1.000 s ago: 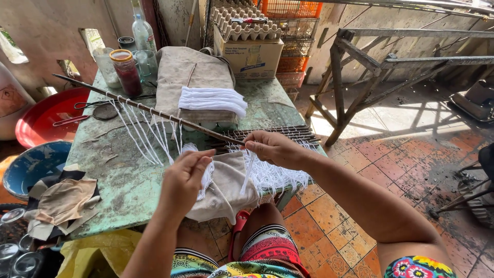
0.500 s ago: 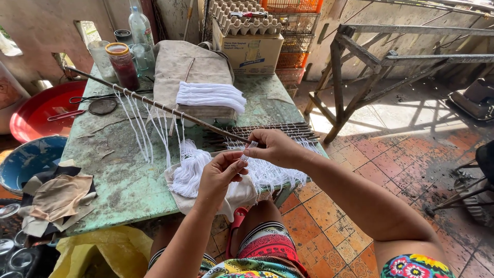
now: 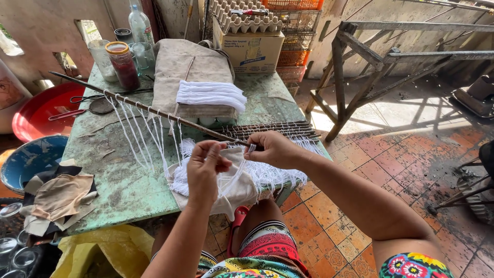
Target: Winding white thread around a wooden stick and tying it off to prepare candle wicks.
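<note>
pinching a white string between both hands, i work at the near edge of the green desk. my left hand has its fingers closed together on the string just above the white cloth that hangs off the desk edge. my right hand has thumb and forefinger closed on the same string, right at the long thin stick, which runs diagonally across the desk from far left to the hands. the two hands are close together, nearly touching.

further white strings hang off the stick in a row and trail toward the cloth. a fringe of knotted white strands drops over the desk edge below my right hand. just beyond the right hand lies a bundle of dark sticks.

behind the stick, a folded stack of white strings rests on a beige folded cloth. a jar with an orange lid and a clear bottle stand at the far left corner; a cardboard box carrying egg trays stands at the far edge.

left of the desk sit a red basin and a blue basin, with rags on the near left corner.
</note>
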